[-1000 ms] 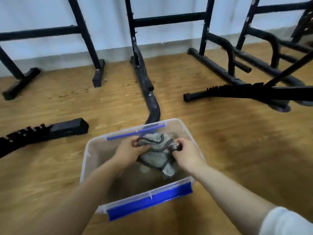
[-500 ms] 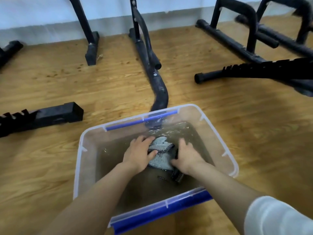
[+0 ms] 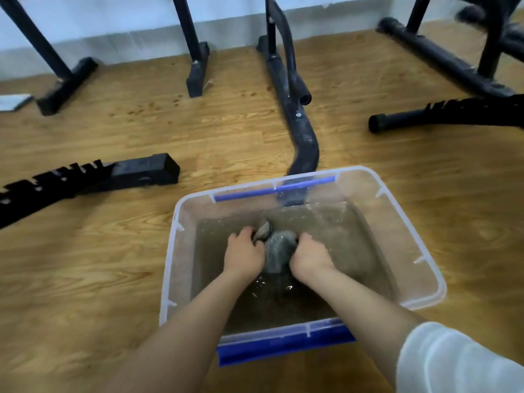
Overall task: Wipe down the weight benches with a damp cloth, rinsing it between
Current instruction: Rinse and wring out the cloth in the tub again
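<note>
The cloth (image 3: 277, 246) is going under the water now, down inside the tub (image 3: 409, 232). Left hand (image 3: 243, 255) and right hand (image 3: 309, 255), each grip clamped on it, are rinsing.

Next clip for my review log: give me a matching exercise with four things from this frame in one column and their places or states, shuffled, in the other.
Things:
1. cloth
2. tub
3. notched bar
4. sleeve

Places or states:
a. lying on the floor, left of the tub
b. white, at the frame's lower right
c. in the water, gripped by the left hand and right hand
d. clear plastic, holding murky water

Pairs: 1-c, 2-d, 3-a, 4-b.
</note>
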